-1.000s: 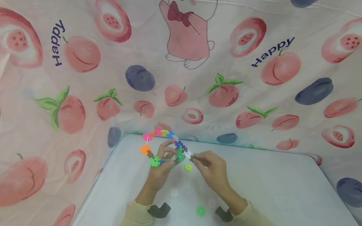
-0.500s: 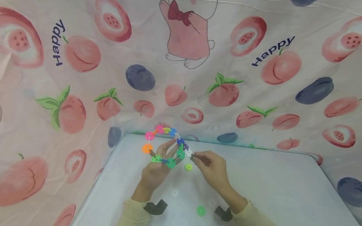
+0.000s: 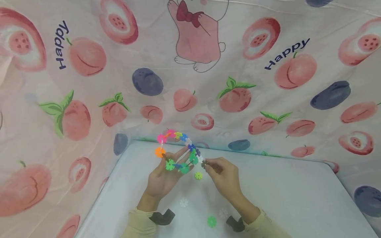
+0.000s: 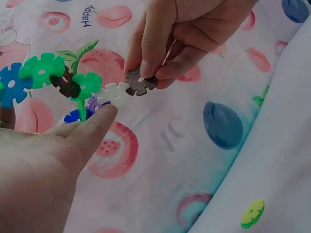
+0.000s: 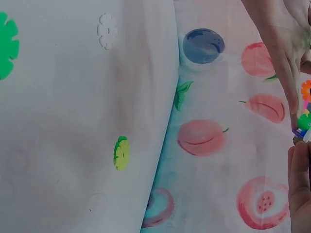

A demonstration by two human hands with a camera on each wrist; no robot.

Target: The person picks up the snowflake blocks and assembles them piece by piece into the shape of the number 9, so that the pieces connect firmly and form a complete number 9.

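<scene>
A loop-shaped chain of colourful notched plastic discs (snowflake building discs) [image 3: 160, 152] hangs in the air above the table. My left hand [image 3: 162, 181] has its palm turned up and fingers stretched out, touching the chain from behind and below. With thumb and fingertips, my right hand [image 3: 224, 175] pinches a dark brown disc [image 4: 141, 81] at the chain's right end. That disc meets a white disc [image 4: 114, 93], close to a left fingertip. In the right wrist view, the chain is mostly cut off at the right edge.
On the white table [image 3: 282, 191] below the hands lie a yellow disc [image 3: 198, 176] with green under it, a white disc [image 3: 184, 202], a green disc [image 3: 211, 221] and a pale clear disc [image 3: 223, 213]. A fruit-printed curtain [image 3: 202, 89] rises behind the table.
My left hand has gone from curled fingers on the chain to an opened palm. The chain has shifted slightly up and right. My right hand keeps its pinch, almost still.
</scene>
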